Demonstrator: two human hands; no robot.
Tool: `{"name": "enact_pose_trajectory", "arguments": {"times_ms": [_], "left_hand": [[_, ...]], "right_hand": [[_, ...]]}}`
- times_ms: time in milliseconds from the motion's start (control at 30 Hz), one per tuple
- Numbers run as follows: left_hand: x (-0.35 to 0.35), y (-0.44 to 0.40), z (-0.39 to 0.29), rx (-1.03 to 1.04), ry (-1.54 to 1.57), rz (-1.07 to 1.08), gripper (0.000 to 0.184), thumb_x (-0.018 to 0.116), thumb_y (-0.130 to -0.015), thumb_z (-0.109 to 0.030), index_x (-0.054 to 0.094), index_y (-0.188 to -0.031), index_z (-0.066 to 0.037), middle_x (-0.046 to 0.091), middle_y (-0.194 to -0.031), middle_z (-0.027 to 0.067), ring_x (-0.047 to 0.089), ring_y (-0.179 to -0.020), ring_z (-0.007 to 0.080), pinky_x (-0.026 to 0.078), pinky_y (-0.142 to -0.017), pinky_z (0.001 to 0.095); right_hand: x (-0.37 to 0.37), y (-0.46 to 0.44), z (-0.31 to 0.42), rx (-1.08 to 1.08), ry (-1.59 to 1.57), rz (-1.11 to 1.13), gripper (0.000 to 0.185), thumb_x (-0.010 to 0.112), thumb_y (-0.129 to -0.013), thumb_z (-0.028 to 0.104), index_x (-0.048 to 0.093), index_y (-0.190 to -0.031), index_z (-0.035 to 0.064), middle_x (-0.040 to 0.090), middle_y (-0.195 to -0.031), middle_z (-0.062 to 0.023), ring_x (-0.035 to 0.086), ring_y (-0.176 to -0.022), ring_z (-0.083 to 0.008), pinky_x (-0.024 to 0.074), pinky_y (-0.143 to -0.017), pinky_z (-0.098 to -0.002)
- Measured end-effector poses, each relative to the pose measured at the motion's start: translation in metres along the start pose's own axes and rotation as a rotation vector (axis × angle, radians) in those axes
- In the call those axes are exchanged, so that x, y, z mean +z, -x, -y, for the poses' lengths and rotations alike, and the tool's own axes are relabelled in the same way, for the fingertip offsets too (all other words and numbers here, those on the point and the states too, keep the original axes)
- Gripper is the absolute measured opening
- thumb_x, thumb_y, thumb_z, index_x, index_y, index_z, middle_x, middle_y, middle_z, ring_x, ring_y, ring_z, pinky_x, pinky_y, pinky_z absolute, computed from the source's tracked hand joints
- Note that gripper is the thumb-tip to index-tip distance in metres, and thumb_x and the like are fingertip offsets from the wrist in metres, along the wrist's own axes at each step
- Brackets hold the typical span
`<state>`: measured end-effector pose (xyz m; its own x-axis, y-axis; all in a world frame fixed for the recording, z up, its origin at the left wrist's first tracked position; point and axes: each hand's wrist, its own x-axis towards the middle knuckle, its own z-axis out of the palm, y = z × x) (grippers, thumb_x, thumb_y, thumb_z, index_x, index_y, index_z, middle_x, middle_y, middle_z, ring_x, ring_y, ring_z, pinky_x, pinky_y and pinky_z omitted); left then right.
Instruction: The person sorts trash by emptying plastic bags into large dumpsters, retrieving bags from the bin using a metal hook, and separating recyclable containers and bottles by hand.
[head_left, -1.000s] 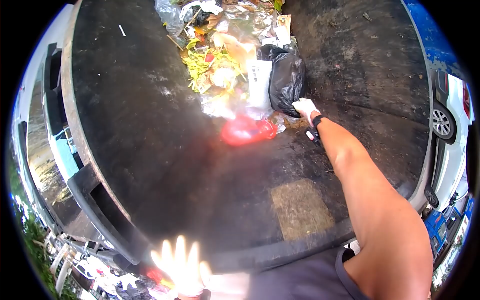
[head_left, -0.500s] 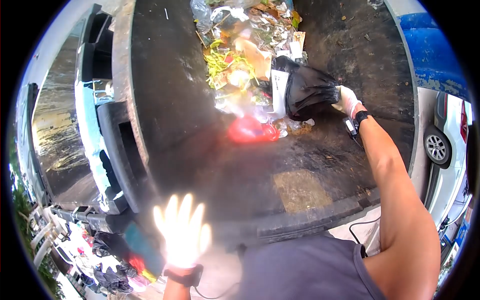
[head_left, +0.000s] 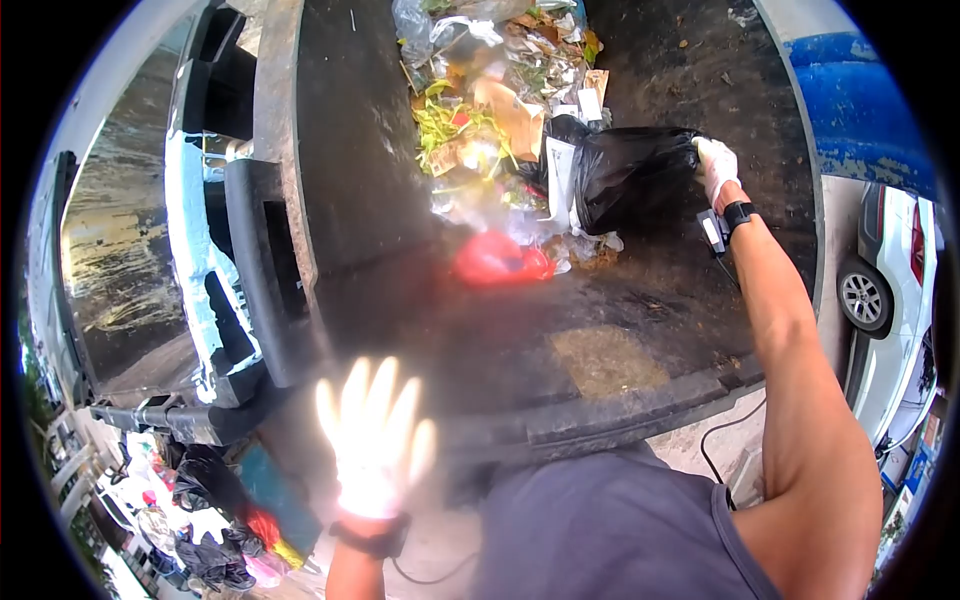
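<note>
Wearing a white glove, my right hand is closed on the gathered end of a black plastic bag. The bag stretches left from my fingers to the heap of rubbish inside a large dark metal bin. A white flat piece lies against the bag's left side. My left hand, also gloved and washed out by glare, is held up with fingers spread near the bin's front edge, holding nothing. A red plastic bag rests at the near end of the heap, partly hazy.
Several rubbish bags are piled outside the bin at lower left. Past the bin's right wall are a blue painted container and a parked white car. A thin cable hangs near my body.
My right hand has moved slightly right and up, drawing the black bag's end out longer. My left hand has shifted a little up and right, still spread. The view has turned slightly.
</note>
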<state>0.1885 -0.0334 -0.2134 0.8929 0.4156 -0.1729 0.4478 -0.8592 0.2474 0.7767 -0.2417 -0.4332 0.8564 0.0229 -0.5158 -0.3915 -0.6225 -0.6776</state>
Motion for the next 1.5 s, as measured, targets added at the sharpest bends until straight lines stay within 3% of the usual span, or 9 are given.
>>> {"name": "enact_pose_trajectory", "arguments": {"times_ms": [367,400,667,900,1000,1100,1333,1367,1500], "left_hand": [[0.0,0.002,0.001,0.029,0.005,-0.031,0.047,0.068,-0.078,-0.017,0.07,-0.124,-0.006,0.059,-0.145,0.0167,0.047,-0.141,0.04,0.023,-0.121,0.065],[0.0,0.002,0.001,0.029,0.007,-0.033,0.047,0.069,-0.078,-0.017,0.07,-0.123,-0.006,0.059,-0.145,0.0166,0.047,-0.141,0.04,0.023,-0.121,0.0649],[-0.001,0.003,0.001,0.029,0.028,-0.059,0.047,0.072,-0.077,-0.018,0.07,-0.123,-0.005,0.059,-0.144,0.0161,0.048,-0.141,0.0396,0.023,-0.122,0.0637],[0.001,0.007,0.003,0.037,0.047,-0.093,0.049,0.073,-0.078,-0.019,0.069,-0.125,-0.006,0.059,-0.145,0.0161,0.048,-0.142,0.0386,0.023,-0.123,0.0626],[0.001,0.008,0.004,0.052,0.054,-0.115,0.049,0.073,-0.079,-0.02,0.069,-0.125,-0.005,0.059,-0.145,0.0161,0.048,-0.142,0.0386,0.023,-0.123,0.0623],[0.001,0.01,0.004,0.064,0.062,-0.138,0.048,0.074,-0.08,-0.022,0.069,-0.126,-0.005,0.059,-0.144,0.0163,0.048,-0.141,0.0387,0.024,-0.123,0.0618],[0.001,0.017,0.008,0.093,0.128,-0.233,0.052,0.076,-0.08,-0.02,0.067,-0.128,-0.005,0.059,-0.143,0.0173,0.05,-0.139,0.0384,0.026,-0.122,0.0608],[0.002,0.018,0.008,0.1,0.141,-0.252,0.052,0.077,-0.08,-0.02,0.066,-0.129,-0.005,0.059,-0.142,0.0174,0.051,-0.138,0.0384,0.027,-0.122,0.0608],[0.005,0.024,0.012,0.107,0.198,-0.332,0.052,0.077,-0.083,-0.023,0.066,-0.13,-0.005,0.06,-0.141,0.0172,0.05,-0.138,0.0384,0.027,-0.122,0.0578]], "right_hand": [[-0.03,0.004,0.111,-0.549,0.163,-0.283,0.056,0.078,-0.088,0.038,0.07,-0.13,0.0009,0.076,-0.117,-0.0113,0.07,-0.104,-0.0192,0.0523,-0.093,-0.0307],[-0.03,0.005,0.117,-0.649,0.161,-0.3,0.049,0.078,-0.091,0.032,0.07,-0.128,-0.0002,0.075,-0.106,-0.0046,0.068,-0.085,-0.0119,0.0555,-0.073,-0.0275],[-0.02,0.051,0.155,-1.031,0.265,-0.233,0.045,0.079,-0.094,0.031,0.072,-0.126,-0.0001,0.076,-0.115,-0.0073,0.068,-0.103,-0.0132,0.0525,-0.093,-0.0258],[-0.018,0.093,0.186,-0.987,0.035,-0.197,0.049,0.079,-0.095,0.03,0.069,-0.13,-0.0022,0.074,-0.108,-0.0018,0.064,-0.095,-0.009,0.0518,-0.083,-0.0229],[-0.003,0.216,0.226,-1.07,-0.13,0.108,0.019,0.058,-0.1,0.012,0.071,-0.092,0.0004,0.066,-0.082,0.0025,0.06,-0.079,-0.0088,0.05,-0.069,-0.029],[0.0,0.245,0.236,-1.157,-0.17,-0.007,0.017,0.059,-0.1,0.009,0.073,-0.103,-0.0013,0.07,-0.09,0.0004,0.061,-0.081,-0.0108,0.0512,-0.072,-0.0283],[0.009,0.287,0.248,-1.114,-0.274,0.515,0.021,0.056,-0.102,0.006,0.073,-0.112,-0.0006,0.072,-0.099,0.0002,0.062,-0.088,-0.0087,0.0524,-0.079,-0.027],[0.007,0.294,0.247,-0.942,-0.128,0.398,0.02,0.057,-0.099,0.006,0.073,-0.11,0.0005,0.074,-0.096,-0.0012,0.066,-0.084,-0.012,0.0534,-0.077,-0.0289],[0.006,0.28,0.235,-1.296,0.098,0.155,0.034,0.069,-0.101,0.019,0.068,-0.126,-0.0035,0.073,-0.105,-0.001,0.06,-0.093,-0.0067,0.0507,-0.084,-0.0225]]}}
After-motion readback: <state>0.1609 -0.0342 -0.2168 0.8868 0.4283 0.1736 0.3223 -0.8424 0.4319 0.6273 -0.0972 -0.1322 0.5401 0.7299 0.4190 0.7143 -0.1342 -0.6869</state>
